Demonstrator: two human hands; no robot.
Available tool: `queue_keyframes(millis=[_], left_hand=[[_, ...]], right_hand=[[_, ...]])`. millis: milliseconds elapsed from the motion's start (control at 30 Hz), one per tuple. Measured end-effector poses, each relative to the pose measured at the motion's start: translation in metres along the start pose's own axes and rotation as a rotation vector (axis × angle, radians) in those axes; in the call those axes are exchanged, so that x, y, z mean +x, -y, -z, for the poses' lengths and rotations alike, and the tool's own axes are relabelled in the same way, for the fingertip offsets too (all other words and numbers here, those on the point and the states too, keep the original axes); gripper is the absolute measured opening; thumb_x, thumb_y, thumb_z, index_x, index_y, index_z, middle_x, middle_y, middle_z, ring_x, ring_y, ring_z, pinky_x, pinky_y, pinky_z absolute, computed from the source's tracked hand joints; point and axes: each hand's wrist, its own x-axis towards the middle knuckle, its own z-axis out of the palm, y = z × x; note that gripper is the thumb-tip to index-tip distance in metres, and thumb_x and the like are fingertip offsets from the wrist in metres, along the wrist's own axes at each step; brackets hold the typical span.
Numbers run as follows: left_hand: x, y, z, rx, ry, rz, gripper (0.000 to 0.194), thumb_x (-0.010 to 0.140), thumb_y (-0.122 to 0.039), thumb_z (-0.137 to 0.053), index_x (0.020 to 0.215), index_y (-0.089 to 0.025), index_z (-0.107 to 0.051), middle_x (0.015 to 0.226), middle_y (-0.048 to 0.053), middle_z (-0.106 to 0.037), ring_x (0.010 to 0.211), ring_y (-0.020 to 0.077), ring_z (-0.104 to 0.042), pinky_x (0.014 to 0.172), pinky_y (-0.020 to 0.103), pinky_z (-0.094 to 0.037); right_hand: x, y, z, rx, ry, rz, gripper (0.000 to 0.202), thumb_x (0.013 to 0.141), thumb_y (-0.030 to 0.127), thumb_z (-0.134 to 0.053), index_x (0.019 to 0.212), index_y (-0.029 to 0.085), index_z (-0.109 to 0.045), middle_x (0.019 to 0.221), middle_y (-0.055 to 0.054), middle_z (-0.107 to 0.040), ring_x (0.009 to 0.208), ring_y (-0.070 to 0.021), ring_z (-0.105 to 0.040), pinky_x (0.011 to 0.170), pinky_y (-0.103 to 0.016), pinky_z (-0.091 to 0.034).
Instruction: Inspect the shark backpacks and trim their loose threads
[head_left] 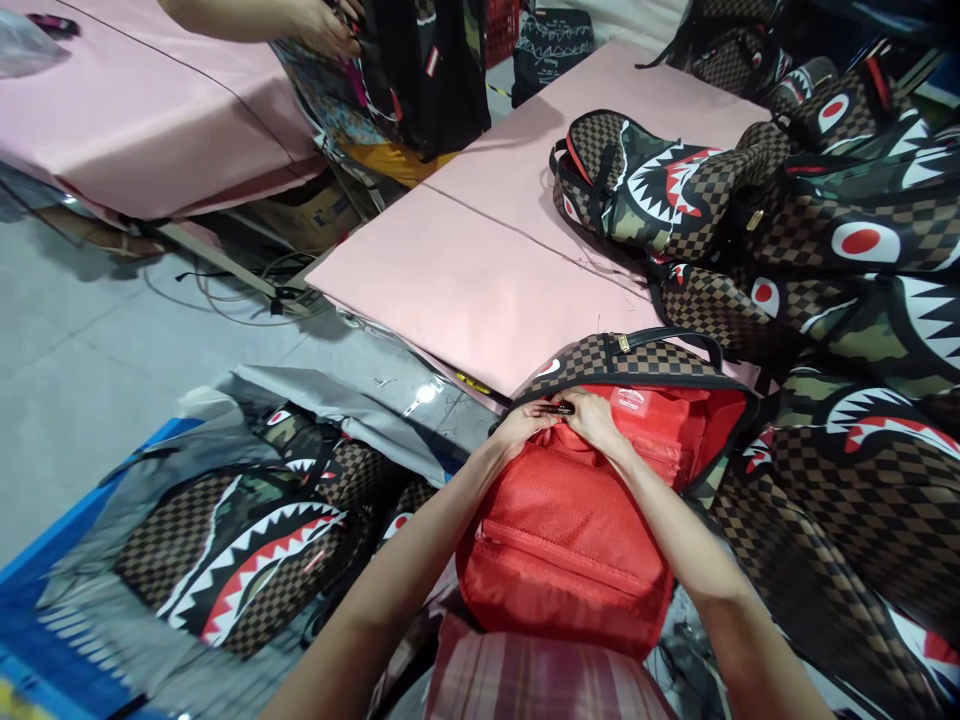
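An unzipped backpack (679, 358) with a brown-and-black check outside lies at the table's near edge. Its red-lined front panel (562, 530) is folded down over my lap. Both hands are closed at the bag's left inner side. My left hand (525, 422) pinches at the red lining near the rim. Close against it, my right hand (592, 415) has its fingers bent around a small dark, shiny tool (559, 408), whose exact kind I cannot make out. The fingertips partly cover that tool.
Check-and-camouflage shark-mouth backpacks (855, 300) are heaped on the right of the pink table (465, 270). More backpacks (247, 560) lie in a plastic-lined blue crate (45, 520) at lower left. Across the table, another person's hand (322, 28) handles a dark backpack (431, 80).
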Motion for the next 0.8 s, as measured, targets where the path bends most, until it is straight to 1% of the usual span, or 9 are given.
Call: queue_keyframes(millis=[133, 233, 300, 400, 467, 533, 667, 733, 800], left_hand=[[-0.001, 0.001, 0.002, 0.033, -0.015, 0.011, 0.02, 0.052, -0.012, -0.077, 0.068, -0.011, -0.065, 0.065, 0.0, -0.063, 0.064, 0.0089, -0.056, 0.071, 0.023, -0.041], [-0.002, 0.004, 0.004, 0.036, -0.041, 0.002, 0.025, 0.052, -0.015, -0.078, 0.073, -0.013, -0.065, 0.069, 0.0, -0.063, 0.064, 0.0085, -0.056, 0.07, 0.023, -0.041], [-0.002, 0.004, 0.004, 0.034, -0.037, -0.001, 0.027, 0.052, -0.017, -0.079, 0.074, -0.013, -0.065, 0.07, 0.0, -0.064, 0.067, 0.0091, -0.056, 0.071, 0.023, -0.041], [-0.003, 0.002, 0.003, 0.033, -0.012, 0.001, 0.028, 0.051, -0.019, -0.08, 0.074, -0.013, -0.066, 0.072, 0.0, -0.064, 0.07, 0.0099, -0.057, 0.074, 0.024, -0.041], [-0.005, -0.001, 0.001, 0.035, 0.01, 0.002, 0.029, 0.05, -0.021, -0.081, 0.073, -0.013, -0.066, 0.073, 0.001, -0.065, 0.072, 0.0106, -0.058, 0.076, 0.024, -0.041], [-0.006, -0.003, 0.0, 0.038, 0.032, 0.002, 0.03, 0.048, -0.023, -0.082, 0.072, -0.012, -0.067, 0.072, 0.002, -0.066, 0.074, 0.0117, -0.058, 0.079, 0.025, -0.041], [-0.005, -0.004, -0.001, 0.044, 0.037, 0.0, 0.03, 0.047, -0.022, -0.082, 0.071, -0.011, -0.067, 0.069, 0.002, -0.065, 0.073, 0.0122, -0.058, 0.079, 0.025, -0.042], [-0.004, -0.002, 0.0, 0.044, 0.016, -0.002, 0.028, 0.049, -0.02, -0.082, 0.071, -0.012, -0.066, 0.07, 0.001, -0.065, 0.071, 0.0111, -0.057, 0.076, 0.025, -0.042], [-0.003, 0.0, 0.002, 0.045, -0.003, -0.002, 0.028, 0.05, -0.018, -0.081, 0.072, -0.013, -0.066, 0.07, 0.0, -0.064, 0.069, 0.0098, -0.057, 0.074, 0.024, -0.042]], right_hand=[[0.006, -0.006, -0.005, 0.058, -0.072, -0.059, 0.024, 0.078, 0.015, -0.051, 0.094, 0.022, -0.067, 0.099, -0.008, -0.068, 0.088, -0.0222, -0.063, 0.075, -0.028, -0.044], [0.001, -0.021, 0.0, 0.103, -0.145, -0.107, 0.03, 0.087, 0.023, -0.038, 0.098, 0.016, -0.066, 0.096, -0.009, -0.069, 0.085, -0.0199, -0.063, 0.073, -0.028, -0.046], [-0.004, -0.027, 0.003, 0.125, -0.165, -0.131, 0.035, 0.09, 0.03, -0.036, 0.091, 0.014, -0.067, 0.084, -0.008, -0.07, 0.076, -0.0186, -0.063, 0.069, -0.027, -0.046], [-0.006, -0.025, 0.003, 0.112, -0.122, -0.083, 0.027, 0.086, 0.035, -0.048, 0.083, 0.018, -0.069, 0.082, -0.005, -0.07, 0.073, -0.0179, -0.063, 0.065, -0.025, -0.044], [-0.003, -0.017, 0.0, 0.05, -0.052, -0.033, 0.02, 0.084, 0.031, -0.052, 0.088, 0.022, -0.069, 0.091, -0.004, -0.069, 0.079, -0.0185, -0.063, 0.065, -0.024, -0.042], [0.0, -0.009, -0.004, -0.016, 0.007, -0.016, 0.019, 0.083, 0.023, -0.051, 0.092, 0.023, -0.068, 0.095, -0.005, -0.068, 0.081, -0.0193, -0.063, 0.064, -0.024, -0.041], [-0.002, -0.006, -0.001, -0.035, 0.051, -0.003, 0.02, 0.082, 0.014, -0.047, 0.088, 0.018, -0.066, 0.09, -0.007, -0.067, 0.077, -0.0181, -0.061, 0.064, -0.023, -0.039], [-0.006, -0.013, 0.004, 0.064, 0.085, 0.027, 0.018, 0.084, 0.02, -0.047, 0.084, 0.016, -0.064, 0.082, -0.004, -0.067, 0.071, -0.0155, -0.06, 0.061, -0.022, -0.038], [-0.009, -0.021, 0.008, 0.193, 0.064, -0.006, 0.024, 0.086, 0.029, -0.046, 0.079, 0.014, -0.063, 0.072, -0.001, -0.065, 0.063, -0.0139, -0.057, 0.057, -0.022, -0.037]])
